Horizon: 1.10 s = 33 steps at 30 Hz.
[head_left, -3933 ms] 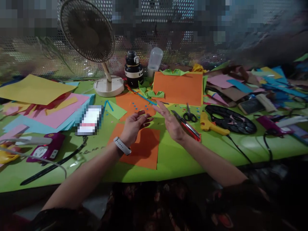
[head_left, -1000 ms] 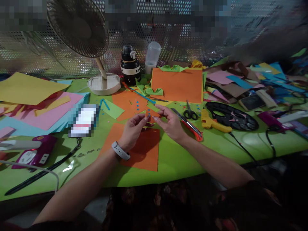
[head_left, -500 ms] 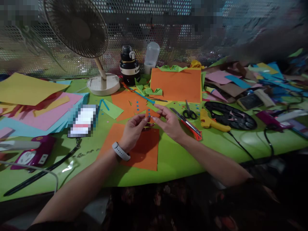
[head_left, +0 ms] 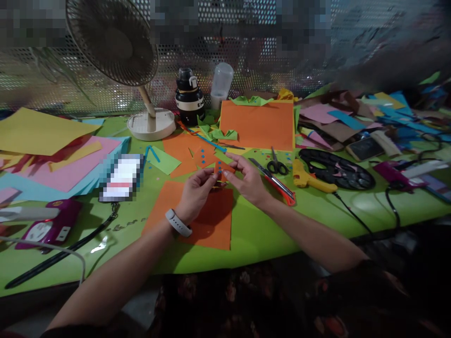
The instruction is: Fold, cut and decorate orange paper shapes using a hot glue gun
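A small folded orange paper piece [head_left: 225,172] with blue dots hangs between both hands, above the green table. My left hand [head_left: 197,190], with a pale band at the wrist, pinches its left side between thumb and fingers. On the right side, my right hand [head_left: 247,180] grips it with the thumb in front and the fingers behind. Beneath my left hand lies a flat orange sheet [head_left: 211,230]. Just behind the hands is another orange sheet [head_left: 179,150] with several blue dots. The fingertips partly cover the small piece.
Right of my hands lie a red cutter [head_left: 278,185], black scissors [head_left: 277,166], a yellow glue gun [head_left: 313,182] and a black tray [head_left: 338,169]. A fan [head_left: 151,124] and a dark bottle [head_left: 190,104] stand behind. At left are a phone [head_left: 122,177] and paper stacks.
Both hands and the small orange piece have shifted very slightly within the view. The grip looks the same.
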Tool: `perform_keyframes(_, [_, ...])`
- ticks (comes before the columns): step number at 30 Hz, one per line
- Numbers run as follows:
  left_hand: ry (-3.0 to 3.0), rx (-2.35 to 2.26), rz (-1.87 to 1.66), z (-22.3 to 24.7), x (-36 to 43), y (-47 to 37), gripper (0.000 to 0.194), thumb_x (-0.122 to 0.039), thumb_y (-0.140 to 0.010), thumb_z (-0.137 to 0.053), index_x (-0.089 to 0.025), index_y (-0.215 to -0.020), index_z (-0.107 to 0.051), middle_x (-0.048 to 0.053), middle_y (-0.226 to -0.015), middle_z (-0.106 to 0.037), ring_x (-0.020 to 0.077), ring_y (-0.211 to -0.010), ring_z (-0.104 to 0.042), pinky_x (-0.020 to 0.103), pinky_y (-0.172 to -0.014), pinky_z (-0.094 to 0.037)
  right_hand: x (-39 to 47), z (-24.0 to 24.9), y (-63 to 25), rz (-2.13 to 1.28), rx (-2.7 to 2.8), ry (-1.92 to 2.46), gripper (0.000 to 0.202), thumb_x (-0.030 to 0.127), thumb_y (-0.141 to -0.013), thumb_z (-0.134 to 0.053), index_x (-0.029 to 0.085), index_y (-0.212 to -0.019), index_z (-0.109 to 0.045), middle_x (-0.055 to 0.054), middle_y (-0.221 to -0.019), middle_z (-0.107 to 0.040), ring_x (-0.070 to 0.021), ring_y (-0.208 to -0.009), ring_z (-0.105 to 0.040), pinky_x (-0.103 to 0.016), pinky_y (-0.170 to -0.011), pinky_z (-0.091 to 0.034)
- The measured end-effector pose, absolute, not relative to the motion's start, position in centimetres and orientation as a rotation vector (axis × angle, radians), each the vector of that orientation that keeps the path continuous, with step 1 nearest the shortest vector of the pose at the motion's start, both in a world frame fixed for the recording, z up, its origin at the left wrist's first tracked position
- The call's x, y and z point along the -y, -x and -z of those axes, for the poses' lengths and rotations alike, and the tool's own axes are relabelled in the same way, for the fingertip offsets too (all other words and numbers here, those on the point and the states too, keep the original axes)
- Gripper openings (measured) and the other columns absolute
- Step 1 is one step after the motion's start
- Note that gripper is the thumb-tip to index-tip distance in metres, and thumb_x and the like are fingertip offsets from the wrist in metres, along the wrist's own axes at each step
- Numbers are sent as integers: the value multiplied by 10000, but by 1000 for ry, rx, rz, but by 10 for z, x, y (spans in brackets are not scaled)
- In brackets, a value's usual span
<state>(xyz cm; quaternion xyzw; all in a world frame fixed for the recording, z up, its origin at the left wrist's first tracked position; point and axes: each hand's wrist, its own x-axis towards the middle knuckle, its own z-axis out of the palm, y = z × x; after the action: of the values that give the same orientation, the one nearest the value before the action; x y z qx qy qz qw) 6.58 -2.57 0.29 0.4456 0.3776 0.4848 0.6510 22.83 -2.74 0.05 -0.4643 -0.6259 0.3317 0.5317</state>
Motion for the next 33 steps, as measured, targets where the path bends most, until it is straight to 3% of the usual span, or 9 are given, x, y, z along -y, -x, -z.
perform_keyframes(28, [-1050,-879,-1096,-3,27,-66,304,-358,-752,-789,-166,-951,-666,34,-890,-734,145,-731,-712,299,-724,-579,29,-2,-228,-823,1481,1113,542,385,-814,-672,202,-1316,-582,-52,-952,-623,-193,-868,-616,-378,-773,-596])
perform_keyframes(33, [-1033,-889,-1111,-1,26,-67,308,-367,-739,-797,-178,-937,-656,25,-859,-731,158,-715,-716,330,-732,-582,27,-2,-229,-856,1464,1113,500,351,-818,-654,232,-1300,-590,-41,-960,-626,-189,-898,-613,-387,-844,-564])
